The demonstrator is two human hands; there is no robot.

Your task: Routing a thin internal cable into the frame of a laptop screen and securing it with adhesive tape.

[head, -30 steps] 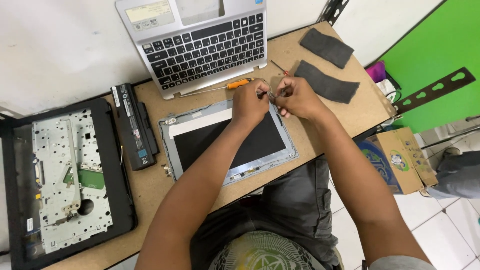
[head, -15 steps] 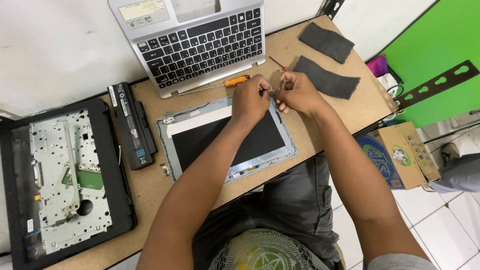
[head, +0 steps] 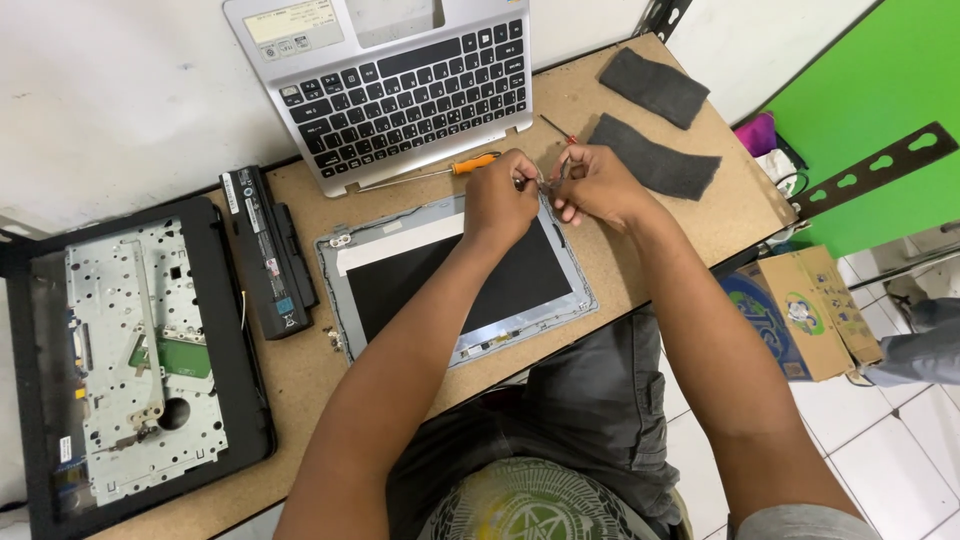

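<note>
Both hands meet at the far right corner of a laptop screen panel point(head: 455, 275) that lies flat on the wooden table point(head: 720, 215), glass side up in its grey frame. The left hand point(head: 500, 200) curls over the corner, fingertips pressed together on something small at the frame's edge. The right hand point(head: 590, 185) pinches from the other side, thumb and fingers closed around what looks like a small metal part or hinge piece; it is too small and too covered to tell exactly what.

The panel is probably light, thin and fragile: stiff enough to lift flat, but likely to crack if twisted or pressed on the dark glass. The safest hold is on the grey frame at the edges, near where the fingers already sit, never the middle.

Just beyond the grip lies an orange-handled screwdriver point(head: 440, 172), and past that a silver keyboard deck point(head: 400, 85). To the right of the grip lie two dark cloth pads point(head: 655, 155). Well to the left sit a black battery point(head: 268, 250) and an opened laptop base point(head: 130, 350).
</note>
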